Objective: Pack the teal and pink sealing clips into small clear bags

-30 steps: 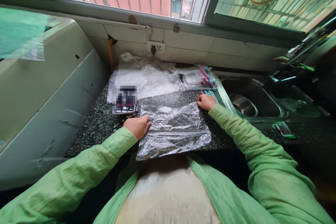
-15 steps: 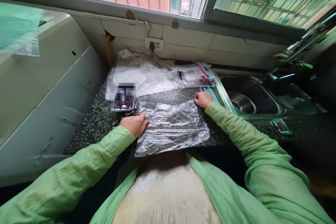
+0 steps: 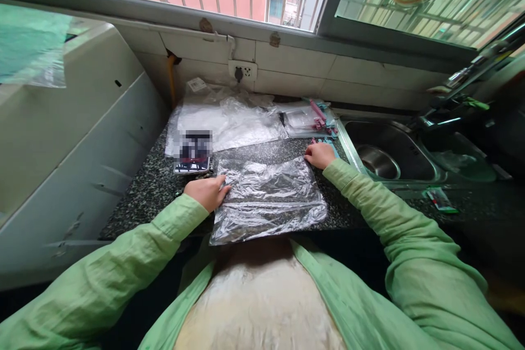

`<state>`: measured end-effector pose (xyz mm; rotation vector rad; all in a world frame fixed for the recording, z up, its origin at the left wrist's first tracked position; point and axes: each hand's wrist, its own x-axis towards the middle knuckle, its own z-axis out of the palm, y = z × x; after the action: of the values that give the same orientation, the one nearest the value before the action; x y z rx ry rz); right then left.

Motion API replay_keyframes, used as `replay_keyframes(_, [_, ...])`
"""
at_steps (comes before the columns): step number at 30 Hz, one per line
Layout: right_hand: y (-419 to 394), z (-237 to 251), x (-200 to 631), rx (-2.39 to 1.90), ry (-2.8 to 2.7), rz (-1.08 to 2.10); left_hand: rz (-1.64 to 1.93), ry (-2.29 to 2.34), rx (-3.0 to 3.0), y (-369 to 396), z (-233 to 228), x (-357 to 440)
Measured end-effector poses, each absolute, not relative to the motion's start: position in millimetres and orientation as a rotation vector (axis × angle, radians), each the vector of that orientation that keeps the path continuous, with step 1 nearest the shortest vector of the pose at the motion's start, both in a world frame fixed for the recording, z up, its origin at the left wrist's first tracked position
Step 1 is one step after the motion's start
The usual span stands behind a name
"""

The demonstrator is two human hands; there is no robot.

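Observation:
A clear, wrinkled plastic bag (image 3: 270,197) lies flat on the dark speckled counter, its near edge hanging toward my body. My left hand (image 3: 205,192) rests at the bag's left edge; thumb and forefinger are apart on the film, and the other fingers are tucked from sight. At the far right corner, my right hand (image 3: 320,154) has its fingers closed on the bag. Just beyond that hand, pink and light-blue plastic strips (image 3: 326,142) lie partly hidden. A phone-like device (image 3: 192,164) with a blurred screen is near my left hand.
Behind the bag lie more clear plastic bags (image 3: 233,117) and a stack with pink and blue strips (image 3: 318,115). A metal sink (image 3: 353,145) borders the right side, with a small packet (image 3: 441,199) near it. A pale appliance side (image 3: 123,120) bounds the left.
My left hand has shifted slightly left along the bag's edge. My right hand stays at the corner, and the bag lies almost unchanged.

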<state>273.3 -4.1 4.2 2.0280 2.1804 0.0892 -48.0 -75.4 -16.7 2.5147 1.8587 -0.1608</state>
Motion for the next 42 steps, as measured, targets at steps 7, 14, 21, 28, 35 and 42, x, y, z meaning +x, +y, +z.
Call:
replay_keyframes(7, [3,0,274,2.033,2.174,0.12,-0.101,1.888,2.487,-80,-23,-55])
replay_keyframes(14, [28,3,284,2.194,2.099,0.217,-0.061,1.773,2.539,-78,-23,-47])
replay_keyframes(21, [39,2,286,2.192,2.108,0.305,-0.099,1.782,2.563,-71,-26,-45])
replay_keyframes(28, [-4,22,306,2.356,2.361,0.204,0.38,1.546,2.646,-82,-26,-60])
replay_keyframes(35, [-103,13,337,2.445,2.269,-0.761,0.695,1.253,2.683,-126,-30,-72])
replay_keyframes(42, [-120,-2,331,2.634,1.831,-1.541,0.635,0.679,3.127,-118,-37,-66])
